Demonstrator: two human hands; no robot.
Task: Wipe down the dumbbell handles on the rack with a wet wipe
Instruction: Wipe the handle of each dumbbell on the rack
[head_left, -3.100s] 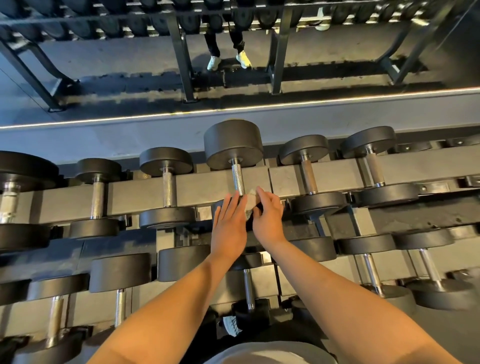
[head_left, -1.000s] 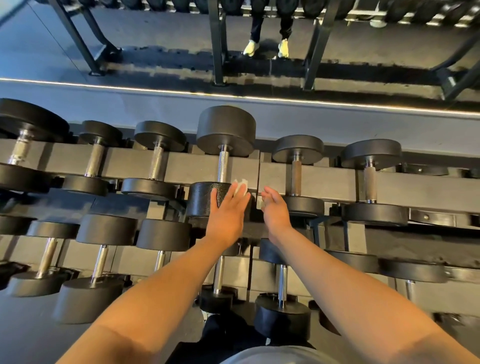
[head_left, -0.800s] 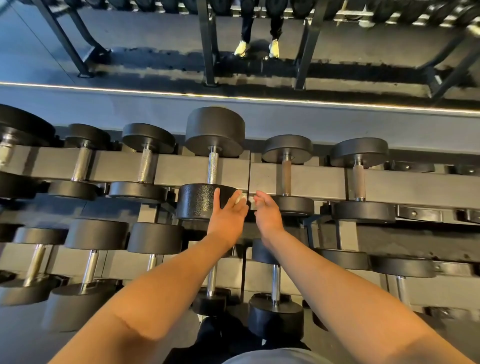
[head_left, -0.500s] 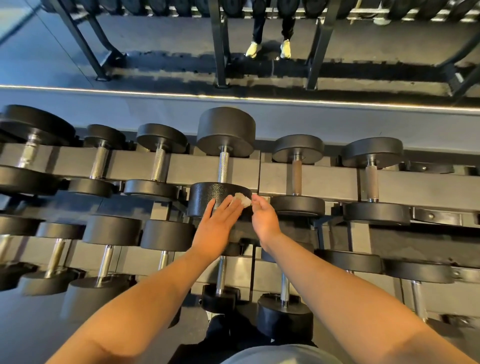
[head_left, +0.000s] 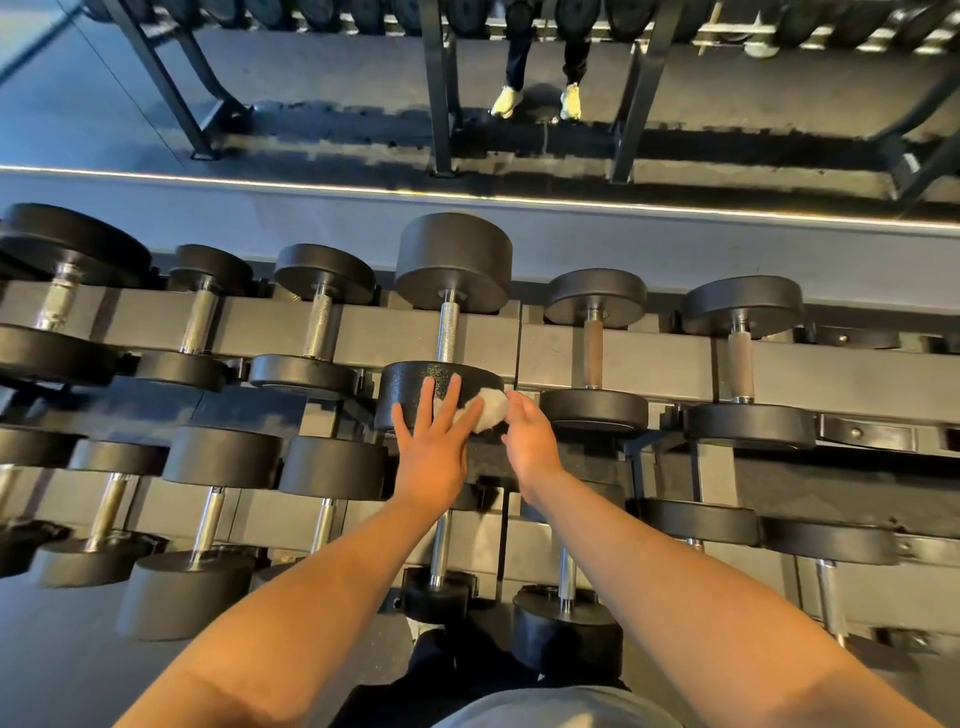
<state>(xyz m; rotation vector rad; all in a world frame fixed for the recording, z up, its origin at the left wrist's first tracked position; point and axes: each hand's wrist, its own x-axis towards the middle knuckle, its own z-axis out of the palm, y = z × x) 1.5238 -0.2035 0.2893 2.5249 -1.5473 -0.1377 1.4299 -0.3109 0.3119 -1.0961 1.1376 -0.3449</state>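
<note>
Head view: left hand (head_left: 431, 452) is lying flat, fingers straight and spread, pressing on near head of big dumbbell (head_left: 452, 260) on top tier of rack (head_left: 654, 358). Crumpled white wipe (head_left: 491, 408) is sitting on that head, partly under left fingertips. Right hand (head_left: 530, 436) is touching wipe, fingers curled; cannot tell if pinching. Handle (head_left: 448, 332) is sitting beyond wipe, apart from both hands.

Tiered dark metal dumbbell rack (head_left: 649, 358), seen from above. Upper tier: six black round-headed dumbbells lie side by side across the rails, handles exposed. The largest dumbbell (head_left: 452, 260) sits at centre, with two brownish handles (head_left: 592, 353) to its right. Lower tier: a further row of dumbbells (head_left: 223, 462), likewise laid across.
</note>
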